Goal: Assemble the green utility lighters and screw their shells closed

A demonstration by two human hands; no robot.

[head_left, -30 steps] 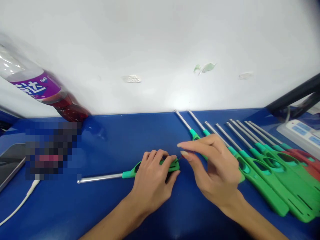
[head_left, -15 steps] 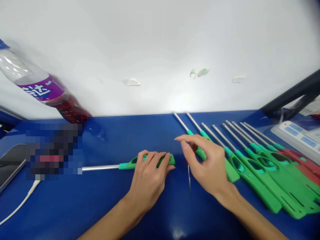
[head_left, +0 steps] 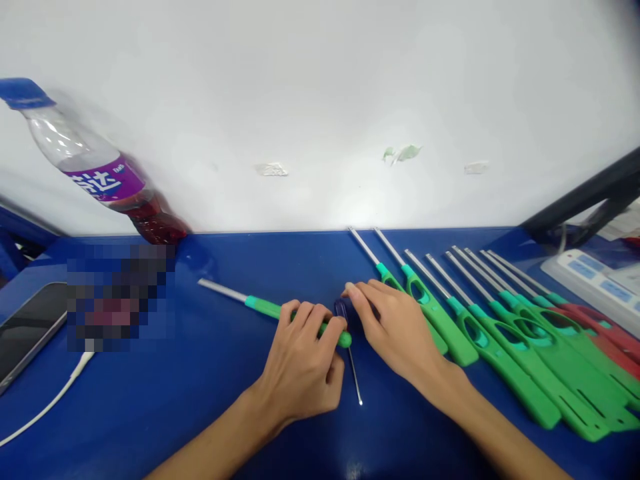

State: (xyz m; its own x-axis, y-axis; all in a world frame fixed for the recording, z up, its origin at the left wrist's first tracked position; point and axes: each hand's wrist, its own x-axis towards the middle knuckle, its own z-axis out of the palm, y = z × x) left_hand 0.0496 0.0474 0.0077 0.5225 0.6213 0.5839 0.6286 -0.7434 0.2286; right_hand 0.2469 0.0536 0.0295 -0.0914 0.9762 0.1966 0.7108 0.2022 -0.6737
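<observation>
My left hand (head_left: 303,363) is closed around the green handle of a long-necked gas lighter (head_left: 267,307), its metal tube pointing up and left. The handle is turned on edge and its rounded end shows past my fingers. My right hand (head_left: 393,320) has thumb and fingers drawn together at the top of a screwdriver (head_left: 341,309) with a dark blue handle. Its thin metal shaft slants down toward me, just right of the lighter's end. My fingers partly hide the grip on the screwdriver.
Several green lighters (head_left: 520,373) lie in a slanted row on the blue table (head_left: 240,427), with red ones (head_left: 595,327) at the right. A power strip (head_left: 595,280) is behind them. A drink bottle (head_left: 107,177), phone (head_left: 35,327) and white cable (head_left: 55,400) are at left.
My left hand has rolled the lighter onto its edge and swung its tube tip up, away from me. My right hand and the screwdriver have shifted left, close to the lighter's end.
</observation>
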